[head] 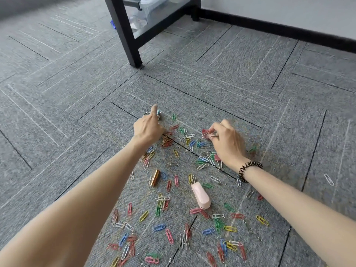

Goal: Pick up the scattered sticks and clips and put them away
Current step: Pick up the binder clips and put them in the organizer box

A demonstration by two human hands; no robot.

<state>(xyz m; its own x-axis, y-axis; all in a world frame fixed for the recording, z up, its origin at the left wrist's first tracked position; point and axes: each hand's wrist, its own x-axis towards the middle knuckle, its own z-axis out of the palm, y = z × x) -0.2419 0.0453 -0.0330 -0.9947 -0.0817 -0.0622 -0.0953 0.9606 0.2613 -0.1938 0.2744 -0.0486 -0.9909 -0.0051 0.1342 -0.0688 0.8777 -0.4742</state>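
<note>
Several coloured paper clips [169,236] lie scattered over the grey carpet, from between my hands down to the near edge. My left hand [148,127] reaches to the far side of the pile and its fingers close round a light-blue binder clip [158,113], forefinger raised. My right hand [227,143] pinches a red binder clip [205,132] between thumb and fingers, just above the carpet. A second red binder clip [217,158] lies under my right wrist. A gold stick-shaped piece [154,177] lies on the carpet among the clips.
A pink mini stapler [200,197] lies in the pile's middle. A black table leg [127,35] stands at the back, with a clear plastic bin [146,8] behind it. A lone white clip [329,179] lies far right. A black baseboard [279,28] runs along the wall.
</note>
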